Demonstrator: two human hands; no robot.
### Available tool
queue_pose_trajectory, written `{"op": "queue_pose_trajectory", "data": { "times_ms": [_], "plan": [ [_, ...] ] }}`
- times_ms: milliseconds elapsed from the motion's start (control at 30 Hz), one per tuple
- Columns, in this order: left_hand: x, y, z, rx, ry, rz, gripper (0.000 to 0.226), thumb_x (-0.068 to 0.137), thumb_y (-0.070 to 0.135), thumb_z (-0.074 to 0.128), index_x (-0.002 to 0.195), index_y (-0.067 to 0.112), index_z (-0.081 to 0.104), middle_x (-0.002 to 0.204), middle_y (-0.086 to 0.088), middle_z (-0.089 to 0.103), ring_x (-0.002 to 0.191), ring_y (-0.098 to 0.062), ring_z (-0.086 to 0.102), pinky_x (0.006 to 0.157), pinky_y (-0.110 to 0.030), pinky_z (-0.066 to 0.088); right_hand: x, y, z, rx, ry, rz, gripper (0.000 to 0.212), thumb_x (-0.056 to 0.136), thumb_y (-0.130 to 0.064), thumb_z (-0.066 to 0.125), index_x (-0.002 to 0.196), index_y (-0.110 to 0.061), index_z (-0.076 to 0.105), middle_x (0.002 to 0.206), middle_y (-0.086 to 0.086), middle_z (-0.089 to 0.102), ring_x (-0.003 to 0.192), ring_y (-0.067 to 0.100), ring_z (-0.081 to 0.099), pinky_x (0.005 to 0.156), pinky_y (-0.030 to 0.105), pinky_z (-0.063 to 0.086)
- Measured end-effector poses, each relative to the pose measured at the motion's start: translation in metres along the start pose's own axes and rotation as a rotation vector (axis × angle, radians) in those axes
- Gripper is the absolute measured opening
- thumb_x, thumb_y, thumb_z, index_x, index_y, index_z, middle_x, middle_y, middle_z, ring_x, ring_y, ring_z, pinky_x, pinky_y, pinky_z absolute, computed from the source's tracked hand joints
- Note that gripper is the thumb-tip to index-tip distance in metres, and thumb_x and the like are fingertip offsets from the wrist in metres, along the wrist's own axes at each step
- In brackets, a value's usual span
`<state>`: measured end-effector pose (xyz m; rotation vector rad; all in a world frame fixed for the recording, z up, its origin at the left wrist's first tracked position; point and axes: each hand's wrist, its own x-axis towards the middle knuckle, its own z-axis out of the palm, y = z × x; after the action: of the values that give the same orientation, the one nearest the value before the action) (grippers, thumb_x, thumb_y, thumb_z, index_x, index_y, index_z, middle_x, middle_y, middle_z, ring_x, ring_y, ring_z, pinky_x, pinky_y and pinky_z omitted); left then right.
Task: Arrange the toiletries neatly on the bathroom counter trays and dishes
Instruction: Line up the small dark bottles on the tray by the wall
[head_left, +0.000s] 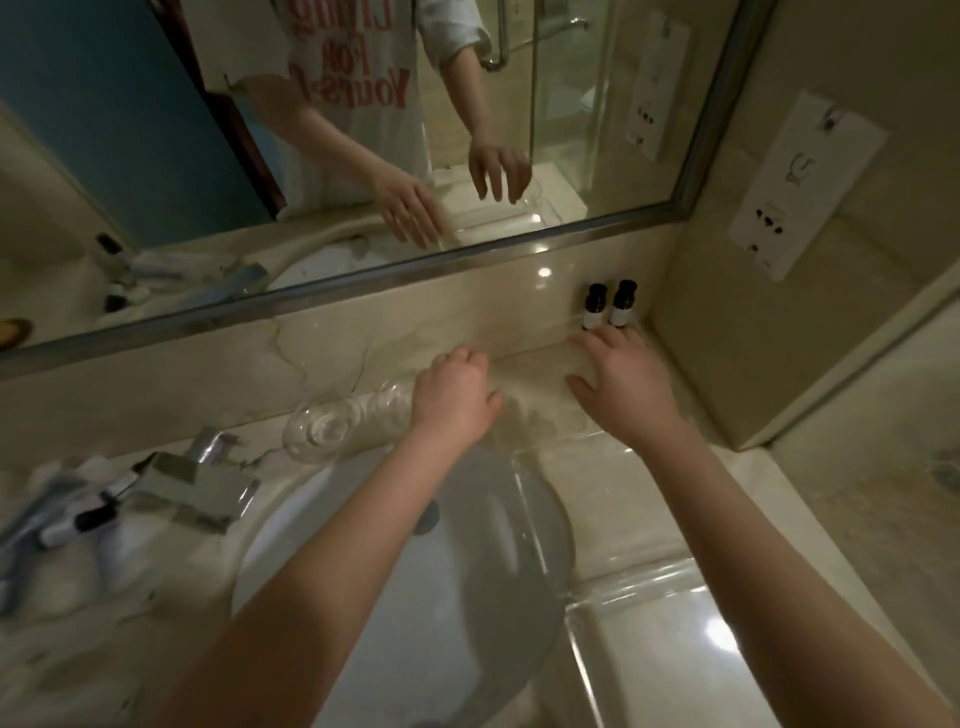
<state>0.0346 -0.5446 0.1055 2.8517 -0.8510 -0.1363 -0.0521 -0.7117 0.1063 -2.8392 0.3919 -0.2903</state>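
Observation:
A clear tray (532, 410) lies on the marble counter (322, 374) against the backsplash, hard to make out except in the mirror. My left hand (457, 397) curls over the tray's left end, fingers bent out of sight. My right hand (623, 384) rests at its right end with fingers spread, fingertips just short of two small black-capped bottles (608, 306) upright in the back right corner. Two clear glasses (337, 428) stand left of my left hand. A blurred pile of tubes and small bottles (72, 514) lies far left.
A second clear tray (649, 613) lies on the counter at the front right. The white sink basin (395, 597) is below my arms, with a chrome faucet (202, 473) to its left. A mirror (363, 156) runs along the back, and a wall with a socket panel (800, 187) closes the right side.

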Motion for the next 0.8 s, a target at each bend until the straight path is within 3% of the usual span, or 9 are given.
{"op": "queue_pose_trajectory", "data": {
  "times_ms": [333, 533, 633, 800],
  "plan": [
    [-0.128, -0.103, -0.012, -0.034, 0.011, -0.172, 0.047, 0.088, 0.037, 0.052, 0.128, 0.012, 0.049, 0.133, -0.009, 0.049, 0.122, -0.030, 0.045, 0.096, -0.039, 0.041, -0.068, -0.130, 0.037, 0.038, -0.130, -0.182, 0.044, 0.079, -0.025, 0.065, 0.121, -0.014, 0.059, 0.116, 0.010, 0.063, 0.101, 0.036, 0.057, 0.078, 0.041, 0.049],
    [-0.195, -0.180, -0.003, -0.038, -0.039, -0.334, 0.043, 0.088, 0.039, 0.052, 0.121, 0.012, 0.054, 0.127, -0.009, 0.052, 0.118, -0.030, 0.048, 0.091, -0.039, 0.043, -0.096, -0.214, 0.070, 0.037, -0.257, -0.269, 0.047, 0.088, -0.031, 0.055, 0.132, -0.020, 0.048, 0.134, 0.003, 0.053, 0.119, 0.029, 0.047, 0.094, 0.038, 0.043],
    [-0.223, -0.219, 0.001, -0.034, -0.073, -0.405, 0.040, 0.088, 0.039, 0.052, 0.115, 0.010, 0.055, 0.122, -0.010, 0.054, 0.112, -0.031, 0.050, 0.088, -0.039, 0.044, -0.103, -0.256, 0.088, 0.011, -0.323, -0.348, 0.047, 0.089, -0.032, 0.052, 0.134, -0.021, 0.045, 0.136, 0.003, 0.050, 0.120, 0.028, 0.046, 0.094, 0.038, 0.043],
    [-0.257, -0.288, -0.002, -0.060, -0.095, -0.539, 0.045, 0.089, 0.039, 0.053, 0.123, 0.009, 0.052, 0.127, -0.010, 0.052, 0.117, -0.030, 0.049, 0.093, -0.041, 0.045, -0.098, -0.326, 0.114, -0.010, -0.409, -0.469, 0.046, 0.090, -0.031, 0.051, 0.134, -0.022, 0.044, 0.134, 0.003, 0.050, 0.119, 0.027, 0.046, 0.091, 0.039, 0.043]
  ]
}}
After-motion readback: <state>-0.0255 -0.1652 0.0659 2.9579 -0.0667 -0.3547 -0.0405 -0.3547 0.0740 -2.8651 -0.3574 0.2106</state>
